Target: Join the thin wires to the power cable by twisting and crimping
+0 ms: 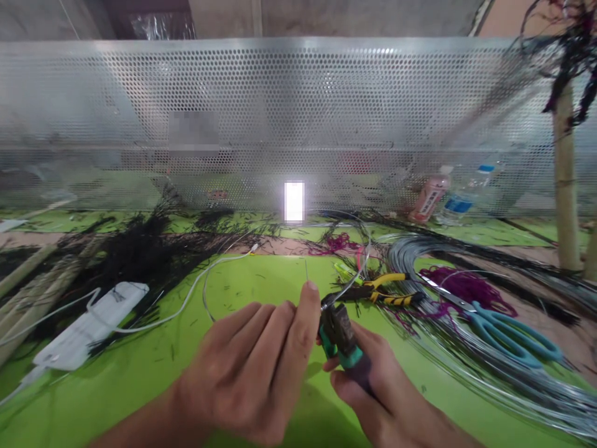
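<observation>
Near the middle of the green work surface, my right hand is closed round pliers with green and dark handles. Their dark jaws point up and sit against a thin metal wire. Close beside the jaws, my left hand is closed, index finger pressed along the wire; its fingertips are partly hidden. A straight wire end sticks up past that finger. The wire curves away behind the pliers and also shows left of my left hand. Just beyond my hands lie yellow-and-black pliers.
Teal-handled scissors and purple strands rest by a large wire coil on the right. A white power strip with its cable lies left. Two bottles stand before the perforated metal panel. Black fibres are strewn behind.
</observation>
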`<state>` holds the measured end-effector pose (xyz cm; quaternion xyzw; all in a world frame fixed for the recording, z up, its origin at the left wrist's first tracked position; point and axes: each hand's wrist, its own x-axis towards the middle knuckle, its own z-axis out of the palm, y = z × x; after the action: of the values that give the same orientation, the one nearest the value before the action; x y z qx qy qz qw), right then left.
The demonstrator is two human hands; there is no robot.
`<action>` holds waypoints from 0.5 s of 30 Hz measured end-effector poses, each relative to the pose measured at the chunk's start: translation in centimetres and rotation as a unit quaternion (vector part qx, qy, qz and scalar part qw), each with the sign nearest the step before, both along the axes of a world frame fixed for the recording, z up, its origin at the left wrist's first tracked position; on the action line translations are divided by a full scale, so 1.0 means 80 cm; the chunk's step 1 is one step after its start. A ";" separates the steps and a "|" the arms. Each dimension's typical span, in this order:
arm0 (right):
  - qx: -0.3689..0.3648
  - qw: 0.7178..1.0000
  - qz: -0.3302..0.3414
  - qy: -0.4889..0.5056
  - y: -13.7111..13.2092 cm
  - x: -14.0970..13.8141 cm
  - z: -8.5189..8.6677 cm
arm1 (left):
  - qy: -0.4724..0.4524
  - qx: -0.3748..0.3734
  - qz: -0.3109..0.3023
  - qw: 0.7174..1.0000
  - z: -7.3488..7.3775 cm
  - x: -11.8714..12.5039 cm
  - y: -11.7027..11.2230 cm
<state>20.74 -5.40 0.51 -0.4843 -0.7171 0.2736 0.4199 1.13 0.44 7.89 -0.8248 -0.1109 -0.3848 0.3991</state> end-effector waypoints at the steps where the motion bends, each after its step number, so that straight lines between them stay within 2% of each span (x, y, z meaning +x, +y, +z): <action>1: 0.006 1.000 -0.001 -0.005 0.002 0.000 -0.002 | 0.001 -0.002 -0.001 1.000 0.000 0.001 -0.001; 6: 0.056 0.997 -0.029 -0.044 0.008 0.000 -0.010 | -0.007 -0.019 -0.007 1.000 0.000 0.003 -0.005; 11: 0.117 0.989 -0.053 -0.076 0.007 0.000 -0.007 | 0.006 -0.011 -0.009 1.000 -0.002 0.000 -0.005; 15: 0.109 0.988 -0.072 -0.082 0.005 -0.001 -0.003 | 0.000 0.023 -0.012 1.000 -0.005 0.000 0.007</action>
<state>20.67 -4.98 0.30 -0.5068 -0.7380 0.1218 0.4285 1.16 0.96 7.52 -0.8164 -0.0923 -0.3924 0.4135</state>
